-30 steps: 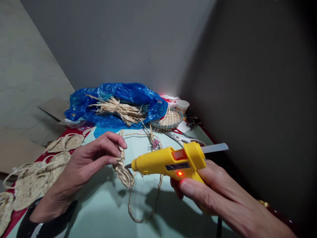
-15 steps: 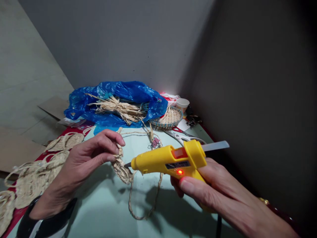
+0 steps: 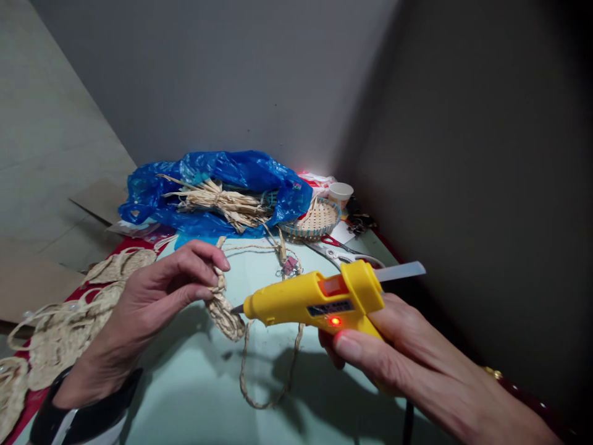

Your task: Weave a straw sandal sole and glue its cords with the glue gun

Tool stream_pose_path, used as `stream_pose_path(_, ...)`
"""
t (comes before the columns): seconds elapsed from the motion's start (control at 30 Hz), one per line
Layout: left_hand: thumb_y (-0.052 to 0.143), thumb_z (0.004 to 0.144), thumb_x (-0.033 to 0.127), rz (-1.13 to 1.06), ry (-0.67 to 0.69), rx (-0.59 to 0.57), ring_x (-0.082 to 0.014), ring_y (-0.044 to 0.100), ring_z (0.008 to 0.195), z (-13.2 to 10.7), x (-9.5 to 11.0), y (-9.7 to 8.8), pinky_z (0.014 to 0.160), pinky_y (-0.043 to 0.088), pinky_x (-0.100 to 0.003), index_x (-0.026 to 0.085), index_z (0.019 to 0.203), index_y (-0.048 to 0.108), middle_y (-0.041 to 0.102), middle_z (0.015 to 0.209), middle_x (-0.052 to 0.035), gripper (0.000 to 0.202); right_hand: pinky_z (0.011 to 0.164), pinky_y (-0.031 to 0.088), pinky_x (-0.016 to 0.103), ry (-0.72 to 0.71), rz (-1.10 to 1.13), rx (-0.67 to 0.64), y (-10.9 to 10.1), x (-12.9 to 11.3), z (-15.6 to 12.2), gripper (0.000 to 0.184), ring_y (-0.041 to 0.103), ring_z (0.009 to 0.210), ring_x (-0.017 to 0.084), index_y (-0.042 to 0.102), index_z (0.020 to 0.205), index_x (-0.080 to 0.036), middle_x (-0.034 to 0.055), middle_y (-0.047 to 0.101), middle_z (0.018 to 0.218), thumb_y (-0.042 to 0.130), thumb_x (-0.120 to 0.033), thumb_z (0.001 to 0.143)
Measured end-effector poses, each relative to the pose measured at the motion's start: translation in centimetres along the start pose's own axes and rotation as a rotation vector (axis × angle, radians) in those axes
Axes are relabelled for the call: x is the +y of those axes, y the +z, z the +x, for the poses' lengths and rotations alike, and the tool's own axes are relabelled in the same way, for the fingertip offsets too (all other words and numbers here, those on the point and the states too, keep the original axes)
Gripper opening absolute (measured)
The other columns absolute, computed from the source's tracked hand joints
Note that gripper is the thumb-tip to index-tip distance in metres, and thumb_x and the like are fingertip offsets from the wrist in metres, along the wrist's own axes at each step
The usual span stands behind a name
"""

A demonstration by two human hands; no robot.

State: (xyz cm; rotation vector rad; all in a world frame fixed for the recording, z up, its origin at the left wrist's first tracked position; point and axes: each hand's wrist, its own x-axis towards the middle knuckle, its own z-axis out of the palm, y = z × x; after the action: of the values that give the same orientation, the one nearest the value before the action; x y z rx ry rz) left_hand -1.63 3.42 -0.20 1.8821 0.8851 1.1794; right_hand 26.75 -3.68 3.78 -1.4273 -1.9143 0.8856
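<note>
Between thumb and fingers, my left hand point(image 3: 173, 287) pinches a small coiled piece of braided straw cord point(image 3: 225, 318) above the table. My right hand point(image 3: 384, 346) grips a yellow hot glue gun point(image 3: 296, 300) with a lit red light and a translucent glue stick point(image 3: 403, 272) jutting from its back. The gun's dark nozzle tip is at the right side of the coil; whether it touches cannot be made out. A loose length of the cord point(image 3: 243, 377) hangs in a loop below the gun.
A blue plastic bag point(image 3: 250, 164) with a bundle of dried straw point(image 3: 217, 201) lies at the back. Beside it are a woven basket point(image 3: 319, 219), a paper cup point(image 3: 340, 193), scissors point(image 3: 340, 254) and a pinkish clip point(image 3: 290, 266). Several braided straw pieces point(image 3: 65, 334) line the left edge.
My left hand, the coil and the glue gun have shifted very slightly left in view. Both grips look the same.
</note>
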Motion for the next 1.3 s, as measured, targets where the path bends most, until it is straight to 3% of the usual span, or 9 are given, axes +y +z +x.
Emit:
stream_pose_path(0.33,0.074,0.083,0.022,0.002,0.108,0.036,-0.0158,0.061,0.091,0.2,-1.1,-0.1,0.077,0.051,-0.022,0.028,0.081,0.073,0.068,0.089,0.0,0.007,0.075,0.058,0.024,0.008,-0.035,-0.01,0.1,0.7,-0.3,0.039,0.069,0.081,0.021,0.074,0.081,-0.028,-0.0001,0.076,0.085,0.049,-0.055,0.095)
stream_pose_path(0.73,0.066,0.086,0.011,-0.025,0.055,0.024,-0.0153,0.058,0.087,-0.1,-1.9,-0.5,0.072,0.05,-0.024,0.028,0.084,0.07,0.064,0.097,0.0005,0.018,0.07,0.054,0.023,-0.082,-0.022,-0.006,0.1,0.9,-0.3,0.035,0.066,0.077,0.018,0.069,0.082,-0.027,-0.0016,0.072,0.08,0.049,-0.052,0.098)
stream_pose_path(1.03,0.068,0.085,0.014,-0.015,0.052,0.051,-0.0152,0.057,0.091,-0.1,-1.8,-0.6,0.078,0.048,-0.024,0.029,0.082,0.072,0.064,0.095,0.0015,0.016,0.067,0.051,0.025,-0.145,0.012,-0.022,0.1,1.2,-0.1,0.035,0.063,0.069,0.017,0.065,0.078,-0.026,-0.0015,0.066,0.075,0.048,-0.048,0.1)
stream_pose_path(1.3,0.073,0.079,0.019,-0.006,0.01,0.107,-0.0166,0.059,0.094,0.1,-1.8,-0.6,0.087,0.047,-0.025,0.031,0.076,0.075,0.067,0.091,0.0011,0.012,0.063,0.047,0.026,-0.038,0.04,-0.06,-0.1,1.3,-0.3,0.039,0.057,0.071,0.017,0.064,0.074,-0.023,0.0006,0.06,0.074,0.05,-0.052,0.097)
